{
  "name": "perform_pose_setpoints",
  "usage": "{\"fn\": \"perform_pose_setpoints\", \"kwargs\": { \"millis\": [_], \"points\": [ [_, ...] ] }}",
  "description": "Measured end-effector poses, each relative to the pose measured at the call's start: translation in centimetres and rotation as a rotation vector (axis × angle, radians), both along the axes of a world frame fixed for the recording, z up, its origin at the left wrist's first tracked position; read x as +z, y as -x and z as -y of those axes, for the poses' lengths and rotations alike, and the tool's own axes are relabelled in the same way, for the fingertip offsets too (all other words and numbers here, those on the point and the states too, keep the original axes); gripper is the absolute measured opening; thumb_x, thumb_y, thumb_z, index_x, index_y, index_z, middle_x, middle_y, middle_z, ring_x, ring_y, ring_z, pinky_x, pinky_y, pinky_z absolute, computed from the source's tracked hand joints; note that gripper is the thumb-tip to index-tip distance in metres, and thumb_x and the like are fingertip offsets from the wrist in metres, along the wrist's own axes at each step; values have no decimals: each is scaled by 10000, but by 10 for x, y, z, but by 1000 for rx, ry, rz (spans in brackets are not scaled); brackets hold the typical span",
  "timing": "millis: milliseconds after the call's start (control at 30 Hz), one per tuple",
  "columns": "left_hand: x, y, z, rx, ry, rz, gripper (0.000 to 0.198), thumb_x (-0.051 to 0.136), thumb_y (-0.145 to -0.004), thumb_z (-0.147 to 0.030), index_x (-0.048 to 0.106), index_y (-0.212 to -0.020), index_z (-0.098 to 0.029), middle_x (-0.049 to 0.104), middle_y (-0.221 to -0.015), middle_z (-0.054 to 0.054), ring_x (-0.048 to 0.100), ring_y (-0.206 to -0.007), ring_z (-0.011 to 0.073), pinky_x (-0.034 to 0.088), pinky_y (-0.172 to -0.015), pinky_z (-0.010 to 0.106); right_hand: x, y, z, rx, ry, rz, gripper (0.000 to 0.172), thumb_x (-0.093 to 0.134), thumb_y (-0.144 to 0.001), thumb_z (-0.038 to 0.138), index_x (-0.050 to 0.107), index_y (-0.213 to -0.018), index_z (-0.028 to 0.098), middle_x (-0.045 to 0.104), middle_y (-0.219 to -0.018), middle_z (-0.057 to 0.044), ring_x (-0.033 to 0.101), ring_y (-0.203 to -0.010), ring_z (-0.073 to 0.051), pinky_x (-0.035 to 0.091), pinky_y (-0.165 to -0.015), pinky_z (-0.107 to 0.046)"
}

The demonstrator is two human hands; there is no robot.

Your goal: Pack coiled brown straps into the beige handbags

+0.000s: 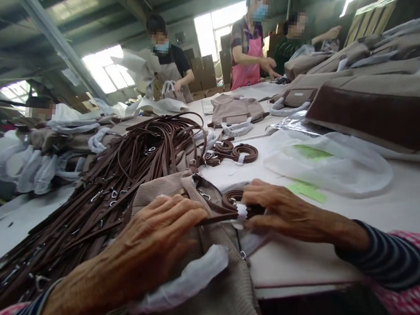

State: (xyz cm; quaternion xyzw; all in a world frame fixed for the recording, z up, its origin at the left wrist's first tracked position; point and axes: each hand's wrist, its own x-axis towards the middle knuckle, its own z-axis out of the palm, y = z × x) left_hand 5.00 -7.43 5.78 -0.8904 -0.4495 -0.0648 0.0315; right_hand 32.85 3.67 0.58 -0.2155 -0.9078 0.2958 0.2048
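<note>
Brown strap (233,197), coiled, is pinched in the right hand (286,209), fingers curled around it; the left hand (153,235) rests flat, fingers extended, on a beige bag (221,294).

**Left hand (140,249) and right hand (293,212) at a coiled brown strap (233,198) on a beige handbag (217,294)**

The right hand pinches the coil at its white paper band (241,213), while the strap's free end reaches the left hand's fingertips; that hand lies flat on the handbag. Just beside sits a heap of brown straps (121,179) with metal clips (111,193). Co-workers (245,48) stand further along the white table (333,254).
</note>
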Motion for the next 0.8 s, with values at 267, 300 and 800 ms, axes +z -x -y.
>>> {"fn": "perform_pose_setpoints", "kwargs": {
  "millis": [267, 300, 800],
  "points": [
    [-1, -8, -8, -77, -20, -165, 551, 445, -928, 9, 525, -1407, -250, 574, -1502, 64, 486, -1396, 270, 442, -1118, 461, 7, 30, -16, -349, 245, -328, 365, 743, -857, 470, 639, -670, 174, 565, -636, 12, 470, -605, -134, 314, -568, -286],
    [2, -15, -11, -106, 30, -220, 588, 433, -896, 28, 525, -1406, -250, 584, -1493, 64, 499, -1382, 270, 452, -1093, 463, 6, 41, -15, -358, 125, -268, 351, 742, -861, 455, 643, -681, 171, 598, -663, -3, 502, -636, -146, 330, -592, -292],
    [12, 8, -28, -160, 146, -269, 323, 509, -876, -100, 724, -1025, -289, 726, -1153, 49, 611, -1059, 274, 431, -1056, 463, -41, 88, -6, -178, -606, 143, 119, 532, -938, 187, 623, -968, 117, 641, -965, -175, 588, -932, -334, 449, -631, -377]
  ]
}}
